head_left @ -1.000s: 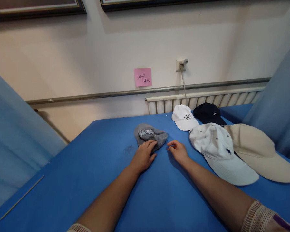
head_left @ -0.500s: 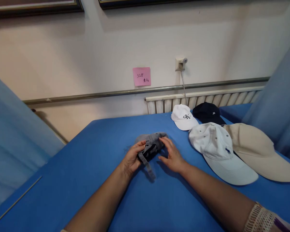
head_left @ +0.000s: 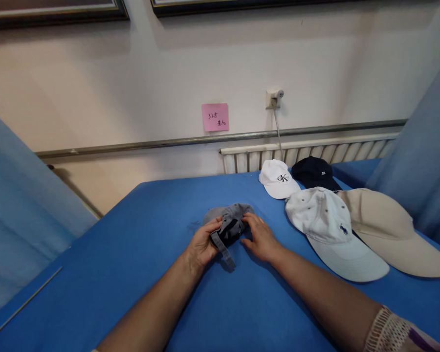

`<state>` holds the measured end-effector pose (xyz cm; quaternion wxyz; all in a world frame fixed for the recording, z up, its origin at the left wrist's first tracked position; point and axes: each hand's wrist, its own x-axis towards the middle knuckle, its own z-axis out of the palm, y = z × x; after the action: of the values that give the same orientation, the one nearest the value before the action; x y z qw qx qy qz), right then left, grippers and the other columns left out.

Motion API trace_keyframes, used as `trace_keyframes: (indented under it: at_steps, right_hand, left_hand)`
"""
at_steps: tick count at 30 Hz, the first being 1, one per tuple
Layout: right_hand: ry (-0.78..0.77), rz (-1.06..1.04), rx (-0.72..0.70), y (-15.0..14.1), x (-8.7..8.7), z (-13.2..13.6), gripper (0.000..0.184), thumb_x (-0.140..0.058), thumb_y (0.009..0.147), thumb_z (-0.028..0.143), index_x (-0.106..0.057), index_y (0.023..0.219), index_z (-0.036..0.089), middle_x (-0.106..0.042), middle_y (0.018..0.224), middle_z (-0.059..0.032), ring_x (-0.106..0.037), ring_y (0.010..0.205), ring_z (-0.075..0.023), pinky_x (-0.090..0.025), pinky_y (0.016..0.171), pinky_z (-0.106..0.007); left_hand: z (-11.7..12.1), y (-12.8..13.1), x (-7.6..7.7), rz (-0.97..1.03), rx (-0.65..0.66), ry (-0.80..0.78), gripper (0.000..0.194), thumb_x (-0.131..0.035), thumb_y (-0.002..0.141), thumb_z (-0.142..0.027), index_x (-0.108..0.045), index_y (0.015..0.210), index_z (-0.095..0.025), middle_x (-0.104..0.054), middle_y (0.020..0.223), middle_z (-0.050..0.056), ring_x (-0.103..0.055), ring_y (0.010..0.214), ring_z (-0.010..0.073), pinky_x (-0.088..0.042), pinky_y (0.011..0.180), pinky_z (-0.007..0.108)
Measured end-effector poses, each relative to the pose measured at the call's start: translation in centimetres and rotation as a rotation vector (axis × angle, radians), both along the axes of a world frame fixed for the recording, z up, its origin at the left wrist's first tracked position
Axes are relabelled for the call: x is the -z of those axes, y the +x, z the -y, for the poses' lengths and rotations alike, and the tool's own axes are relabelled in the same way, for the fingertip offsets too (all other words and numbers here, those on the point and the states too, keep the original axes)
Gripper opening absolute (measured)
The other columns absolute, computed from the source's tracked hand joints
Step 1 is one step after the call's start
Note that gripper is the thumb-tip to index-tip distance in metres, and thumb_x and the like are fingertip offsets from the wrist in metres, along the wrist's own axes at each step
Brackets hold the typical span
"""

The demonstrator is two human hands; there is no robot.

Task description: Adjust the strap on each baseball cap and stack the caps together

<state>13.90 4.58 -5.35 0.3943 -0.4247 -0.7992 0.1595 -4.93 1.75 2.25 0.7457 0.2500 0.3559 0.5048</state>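
Observation:
A grey baseball cap (head_left: 237,211) is held low over the blue-covered table (head_left: 139,293), its back opening facing me. My left hand (head_left: 202,244) grips its left side, thumb by the rim and the other fingers partly hidden beneath. From the cap's back a loose strap (head_left: 224,252) hangs down, its end free. My right hand (head_left: 261,238) has its fingertips on the right side of the crown, with the thumb low by the rim. The inside of the cap is dark.
On the right lie a small white cap (head_left: 278,178), a black cap (head_left: 315,172), a larger white cap (head_left: 320,212) and a beige long-billed cap (head_left: 379,212). A thin stick (head_left: 27,300) lies at left. Behind run a rail (head_left: 161,143) and a radiator (head_left: 315,151); curtains (head_left: 18,210) flank the table.
The right fingers have shifted slightly on the crown, and the cap sits a little lower in view. The loose strap, blurred before, is steadier. Both hands remain at the cap.

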Motion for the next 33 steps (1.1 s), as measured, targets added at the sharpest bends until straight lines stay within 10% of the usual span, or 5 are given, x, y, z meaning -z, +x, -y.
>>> trace_keyframes:
  at_steps: [8,16,24,33]
  right_hand:
    - [0.056,0.008,0.036,0.2,-0.8,-0.9,0.032,-0.053,0.078,0.008,-0.060,0.106,0.021,-0.064,0.114,-0.0093,-0.056,0.107,-0.0255,-0.042,0.094,-0.043]
    - [0.175,-0.284,0.033,1.4,-4.1,1.6,0.015,-0.053,0.090,0.028,-0.067,0.090,0.023,-0.069,0.082,-0.0035,-0.060,0.078,-0.0197,-0.045,0.076,-0.033]
    - [-0.230,-0.387,0.063,0.7,-2.1,1.3,0.026,-0.057,0.086,0.045,-0.069,0.085,0.022,-0.062,0.060,0.0021,-0.053,0.054,-0.0145,-0.039,0.053,-0.026]
    - [-0.249,-0.694,0.211,1.4,-0.2,-1.7,0.032,-0.060,0.080,0.051,-0.063,0.088,0.020,-0.070,0.082,-0.0044,-0.062,0.070,-0.0177,-0.049,0.065,-0.028]
  left_hand:
    - [0.9,1.1,-0.7,-0.069,0.101,0.013,0.022,-0.057,0.073,-0.006,-0.063,0.093,-0.013,-0.068,0.081,0.005,-0.065,0.066,0.0120,-0.053,0.075,0.026]
    - [-0.9,-1.8,-0.6,-0.739,-0.515,0.381,0.021,-0.063,0.070,-0.024,-0.063,0.090,-0.017,-0.062,0.071,0.000,-0.057,0.063,0.0131,-0.045,0.060,0.023]
    - [-1.3,-1.5,0.2,-0.841,-0.325,0.342,0.030,-0.062,0.076,-0.043,-0.067,0.087,-0.015,-0.071,0.088,0.009,-0.064,0.073,0.0178,-0.048,0.066,0.027]
    - [-0.8,-3.7,-1.9,-0.705,-0.216,0.491,0.034,-0.059,0.060,-0.011,-0.069,0.092,-0.015,-0.071,0.104,0.012,-0.065,0.091,0.0220,-0.050,0.080,0.034]
